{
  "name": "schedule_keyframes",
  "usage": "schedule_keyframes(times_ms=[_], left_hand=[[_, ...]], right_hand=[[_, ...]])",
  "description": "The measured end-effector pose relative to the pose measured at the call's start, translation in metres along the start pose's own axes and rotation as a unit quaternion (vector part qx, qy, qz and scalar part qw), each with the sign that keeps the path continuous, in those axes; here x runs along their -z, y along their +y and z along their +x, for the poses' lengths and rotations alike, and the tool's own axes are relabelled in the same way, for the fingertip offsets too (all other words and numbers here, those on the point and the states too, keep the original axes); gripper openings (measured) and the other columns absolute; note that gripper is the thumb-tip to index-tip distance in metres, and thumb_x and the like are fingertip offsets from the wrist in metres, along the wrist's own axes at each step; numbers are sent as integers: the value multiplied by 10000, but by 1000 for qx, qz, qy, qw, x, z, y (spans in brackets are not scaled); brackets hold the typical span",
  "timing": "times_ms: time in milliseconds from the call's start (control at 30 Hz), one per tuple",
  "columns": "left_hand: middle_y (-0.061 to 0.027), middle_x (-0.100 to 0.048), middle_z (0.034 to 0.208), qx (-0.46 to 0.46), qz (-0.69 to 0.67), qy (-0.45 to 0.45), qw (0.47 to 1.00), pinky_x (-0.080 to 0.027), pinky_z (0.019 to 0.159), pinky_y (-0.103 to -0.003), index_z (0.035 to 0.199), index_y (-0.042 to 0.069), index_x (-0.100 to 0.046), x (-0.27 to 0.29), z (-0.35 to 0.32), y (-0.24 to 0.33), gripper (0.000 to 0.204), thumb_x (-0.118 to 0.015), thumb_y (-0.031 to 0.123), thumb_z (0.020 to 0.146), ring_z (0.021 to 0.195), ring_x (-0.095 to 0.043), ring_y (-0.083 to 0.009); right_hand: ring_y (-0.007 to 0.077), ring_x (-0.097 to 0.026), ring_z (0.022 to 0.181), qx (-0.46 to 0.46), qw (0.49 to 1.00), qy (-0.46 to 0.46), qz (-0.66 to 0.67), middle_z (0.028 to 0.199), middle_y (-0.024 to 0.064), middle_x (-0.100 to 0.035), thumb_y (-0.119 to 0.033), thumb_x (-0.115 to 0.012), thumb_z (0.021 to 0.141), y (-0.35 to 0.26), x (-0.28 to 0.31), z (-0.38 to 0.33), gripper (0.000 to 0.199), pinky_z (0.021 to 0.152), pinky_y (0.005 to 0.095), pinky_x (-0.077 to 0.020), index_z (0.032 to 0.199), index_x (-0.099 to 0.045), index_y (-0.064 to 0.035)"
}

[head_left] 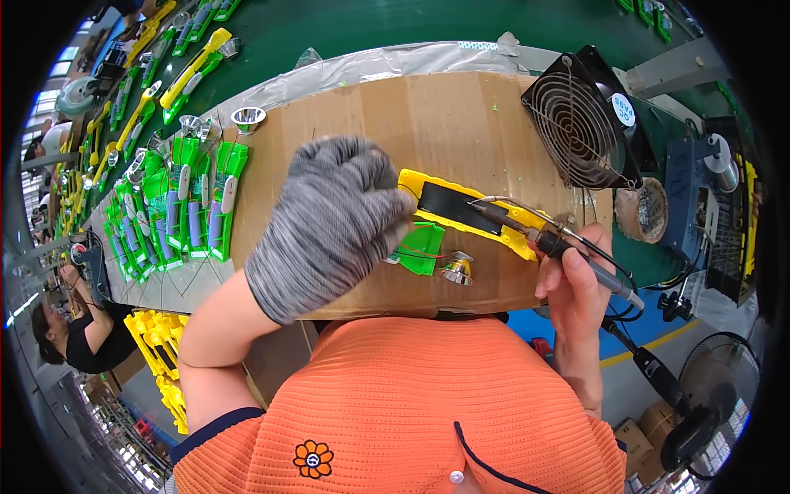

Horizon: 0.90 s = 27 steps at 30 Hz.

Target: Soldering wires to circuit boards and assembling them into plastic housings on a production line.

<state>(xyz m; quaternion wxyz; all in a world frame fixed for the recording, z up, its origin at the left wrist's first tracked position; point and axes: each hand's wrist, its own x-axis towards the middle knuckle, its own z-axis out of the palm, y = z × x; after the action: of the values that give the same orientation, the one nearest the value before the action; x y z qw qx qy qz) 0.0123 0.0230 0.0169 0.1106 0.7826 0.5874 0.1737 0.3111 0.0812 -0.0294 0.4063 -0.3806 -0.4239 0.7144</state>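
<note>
My right hand (pixel 578 284), bare, grips a soldering iron (pixel 553 245), its tip angled left over a yellow plastic housing (pixel 421 181). A black rectangular panel (pixel 448 204) lies in that housing. My left hand (pixel 333 218) wears a grey glove and is closed beside the housing's left end, its fingers curled. What its fingertips pinch, if anything, is hidden. Just below the housing lies a green plastic piece (pixel 422 249) with thin wires. To the right of that piece rests a shiny reflector cup (pixel 457 269), partly under the housing's edge.
Several green housings with purple cylinders (pixel 171 212) crowd the left of the cardboard (pixel 428 107), near another reflector cup (pixel 248 119). A black fan with a wire guard (pixel 576 123) stands at the far right, by a round brownish block (pixel 643 210). Yellow housings (pixel 160 339) are piled lower left.
</note>
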Motion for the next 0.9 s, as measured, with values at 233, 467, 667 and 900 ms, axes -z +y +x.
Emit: schedule_keyframes(times_ms=[233, 467, 667, 900], left_hand=[[-8, -659, 916, -1, 15, 68, 998, -428, 962, -471, 886, 150, -686, -26, -13, 13, 166, -748, 165, 733, 1057, -622, -260], [-76, -675, 934, 4, -17, 25, 1000, -507, 859, -423, 955, 103, -666, -44, 2, 34, 154, -708, 100, 806, 947, -654, -306], [-136, -676, 868, 65, -121, -30, 990, -548, 746, -408, 956, 79, -692, -39, 18, 32, 113, -699, 124, 853, 808, -667, -340], [-141, -669, 815, 88, -33, -102, 990, -542, 720, -423, 890, 46, -693, -39, 31, 39, 116, -677, 156, 860, 775, -665, -338]], right_hand=[[168, -554, 544, -2, 999, 9, 45, 749, 150, -607, -90, -561, 966, 8, -10, -4, 139, 542, 299, -505, 1009, -444, -27], [167, -555, 555, 2, 989, 6, 148, 808, 177, -636, -120, -532, 989, 17, -30, -2, 120, 625, 303, -527, 991, -450, -32], [167, -542, 505, 33, 998, -27, 44, 711, 162, -616, -107, -585, 944, -1, 18, -1, 157, 494, 278, -476, 948, -449, -29], [109, -566, 520, 6, 996, -62, -70, 695, 95, -628, -5, -632, 895, -20, 23, 3, 167, 485, 239, -450, 931, -469, -15]])
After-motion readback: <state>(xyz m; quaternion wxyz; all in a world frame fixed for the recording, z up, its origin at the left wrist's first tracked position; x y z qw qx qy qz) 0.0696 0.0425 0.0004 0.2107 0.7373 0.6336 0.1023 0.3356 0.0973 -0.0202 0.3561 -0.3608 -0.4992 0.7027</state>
